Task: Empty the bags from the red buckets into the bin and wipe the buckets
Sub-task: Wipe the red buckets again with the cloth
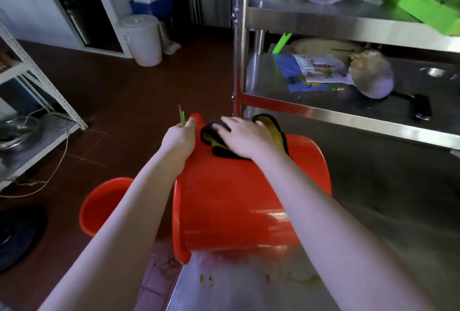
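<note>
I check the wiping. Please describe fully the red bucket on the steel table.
The red bucket looks like glossy plastic. It lies on its side on the steel table, its rim overhanging the table's left edge. The left hand grips the rim; the right hand presses a dark and yellow cloth on its wall.

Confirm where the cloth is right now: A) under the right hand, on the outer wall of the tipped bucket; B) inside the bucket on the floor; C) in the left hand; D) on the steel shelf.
A: the right hand presses the cloth flat against the outside of the tipped bucket lying on the table.
</note>
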### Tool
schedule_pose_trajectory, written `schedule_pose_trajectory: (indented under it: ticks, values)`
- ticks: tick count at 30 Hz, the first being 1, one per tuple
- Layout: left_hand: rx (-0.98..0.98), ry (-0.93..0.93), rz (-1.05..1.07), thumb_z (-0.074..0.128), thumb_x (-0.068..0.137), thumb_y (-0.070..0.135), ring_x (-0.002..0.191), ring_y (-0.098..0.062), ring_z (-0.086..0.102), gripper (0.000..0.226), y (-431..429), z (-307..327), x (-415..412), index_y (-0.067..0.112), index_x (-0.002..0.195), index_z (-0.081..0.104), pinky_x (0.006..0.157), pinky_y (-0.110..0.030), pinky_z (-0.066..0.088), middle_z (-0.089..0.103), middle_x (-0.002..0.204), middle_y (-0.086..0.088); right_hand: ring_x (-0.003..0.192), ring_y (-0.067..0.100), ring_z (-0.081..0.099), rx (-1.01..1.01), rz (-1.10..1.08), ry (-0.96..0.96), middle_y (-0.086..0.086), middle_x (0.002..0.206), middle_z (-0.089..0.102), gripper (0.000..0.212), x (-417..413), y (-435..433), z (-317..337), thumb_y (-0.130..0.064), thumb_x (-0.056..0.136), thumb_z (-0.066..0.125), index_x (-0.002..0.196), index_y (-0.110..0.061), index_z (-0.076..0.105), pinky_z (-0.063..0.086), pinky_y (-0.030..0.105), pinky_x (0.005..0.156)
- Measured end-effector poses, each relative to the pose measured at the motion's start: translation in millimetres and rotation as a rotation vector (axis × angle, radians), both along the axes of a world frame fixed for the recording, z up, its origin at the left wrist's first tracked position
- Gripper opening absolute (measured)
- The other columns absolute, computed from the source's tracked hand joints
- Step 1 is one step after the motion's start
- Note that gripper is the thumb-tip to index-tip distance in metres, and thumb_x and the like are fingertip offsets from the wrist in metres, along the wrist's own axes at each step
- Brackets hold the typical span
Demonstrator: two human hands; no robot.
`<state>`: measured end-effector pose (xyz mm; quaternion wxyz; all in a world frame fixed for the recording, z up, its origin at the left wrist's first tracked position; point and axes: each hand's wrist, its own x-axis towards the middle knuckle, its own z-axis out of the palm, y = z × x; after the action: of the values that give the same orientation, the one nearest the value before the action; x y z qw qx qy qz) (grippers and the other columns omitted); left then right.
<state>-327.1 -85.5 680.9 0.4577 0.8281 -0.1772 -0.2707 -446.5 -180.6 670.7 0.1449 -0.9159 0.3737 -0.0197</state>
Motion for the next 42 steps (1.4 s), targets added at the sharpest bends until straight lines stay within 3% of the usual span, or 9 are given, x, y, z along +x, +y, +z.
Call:
schedule_pose_trajectory:
  ticks: [3, 7, 12, 19, 25, 29, 34, 37, 42]
  values:
    - [-0.007, 0.007, 0.011, 0.043, 0.098, 0.05, 0.064, -0.007, 0.047, 0.051, 2.4, -0.6, 1.8, 0.02, 0.137, 0.054, 0.051, -0.025, 0.031, 0.051, 0.076, 0.008, 0.144, 0.014, 0.025, -0.01, 0.038, 0.023, -0.011, 0.157, 0.027, 0.065, -22.0, -6.3, -2.4, -0.064, 0.096, 0.012, 0.15, -0.032, 0.026, 0.019, 0.044, 0.115]
    - [-0.005, 0.027, -0.012, 0.044, 0.097, 0.051, 0.067, -0.007, 0.044, 0.055, -6.7, 0.7, 6.9, 0.018, 0.139, 0.051, 0.061, -0.026, 0.035, 0.052, 0.083, 0.006, 0.147, 0.011, 0.018, -0.346, 0.076, -0.07, -0.012, 0.159, 0.022, 0.062, -97.6, 49.9, -26.3, -0.061, 0.098, 0.015, 0.152, -0.031, 0.02, 0.021, 0.041, 0.115]
    - [0.041, 0.011, -0.033, 0.046, 0.096, 0.051, 0.066, -0.011, 0.046, 0.054, -18.0, 2.0, 9.5, 0.014, 0.135, 0.054, 0.058, -0.029, 0.034, 0.049, 0.077, 0.004, 0.149, 0.013, 0.012, -0.389, 0.029, -0.075, -0.009, 0.161, 0.013, 0.066, -165.6, 73.7, -51.0, -0.061, 0.098, 0.027, 0.154, -0.028, 0.015, 0.021, 0.038, 0.112]
    - [0.088, -0.016, -0.042, 0.043, 0.096, 0.051, 0.074, -0.017, 0.051, 0.055, -30.6, -1.5, 17.3, 0.013, 0.134, 0.054, 0.076, -0.034, 0.038, 0.055, 0.088, -0.001, 0.142, 0.014, 0.03, -0.185, -0.231, 0.021, -0.011, 0.154, 0.034, 0.067, -107.2, -25.1, -14.1, -0.065, 0.094, 0.009, 0.147, -0.032, 0.033, 0.021, 0.046, 0.113]
    - [0.142, -0.011, 0.0, 0.043, 0.094, 0.056, 0.091, -0.025, 0.051, 0.064, -36.3, -0.8, 19.5, 0.007, 0.135, 0.053, 0.083, -0.034, 0.037, 0.055, 0.106, -0.007, 0.143, 0.017, 0.028, -0.298, 0.002, -0.105, -0.009, 0.155, 0.033, 0.064, -41.7, 27.8, -17.6, -0.061, 0.095, 0.016, 0.149, -0.029, 0.032, 0.022, 0.048, 0.11]
    - [-0.072, 0.129, -0.077, 0.055, 0.08, 0.068, 0.105, -0.027, 0.063, 0.073, -14.4, 4.5, 11.4, 0.013, 0.127, 0.06, 0.099, -0.042, 0.047, 0.065, 0.118, -0.009, 0.145, 0.015, 0.023, -0.306, 0.061, -0.147, -0.01, 0.157, 0.029, 0.066, -37.8, 43.6, -17.2, -0.065, 0.094, 0.013, 0.15, -0.033, 0.027, 0.023, 0.048, 0.111]
    - [-0.19, -0.21, -0.195, 0.046, 0.087, 0.063, 0.077, -0.013, 0.07, 0.037, 77.8, -54.5, -52.4, 0.05, 0.122, 0.045, 0.07, -0.037, 0.056, 0.072, 0.091, 0.004, 0.146, 0.011, 0.019, -0.173, -0.03, -0.076, -0.014, 0.159, 0.02, 0.067, -33.0, -21.1, -9.7, -0.07, 0.092, 0.013, 0.15, -0.038, 0.021, 0.016, 0.046, 0.115]
    - [-0.146, -0.282, -0.215, 0.043, 0.098, 0.047, 0.053, -0.002, 0.06, 0.007, 106.6, -88.8, -62.0, 0.041, 0.102, 0.044, 0.052, -0.029, 0.045, 0.064, 0.061, 0.008, 0.146, 0.013, 0.019, -0.147, -0.03, -0.052, -0.014, 0.159, 0.02, 0.067, -28.9, -30.3, -9.1, -0.069, 0.092, 0.012, 0.151, -0.038, 0.02, 0.015, 0.046, 0.116]
    - [-0.195, -0.438, -0.133, 0.045, 0.1, 0.034, 0.044, -0.007, 0.053, 0.025, 90.7, -67.7, -48.9, 0.026, 0.078, 0.039, 0.039, -0.015, 0.03, 0.052, 0.05, 0.005, 0.146, 0.013, 0.019, -0.215, -0.05, -0.091, -0.013, 0.159, 0.019, 0.067, -54.5, 5.6, -13.4, -0.067, 0.092, 0.008, 0.151, -0.036, 0.017, 0.017, 0.047, 0.115]
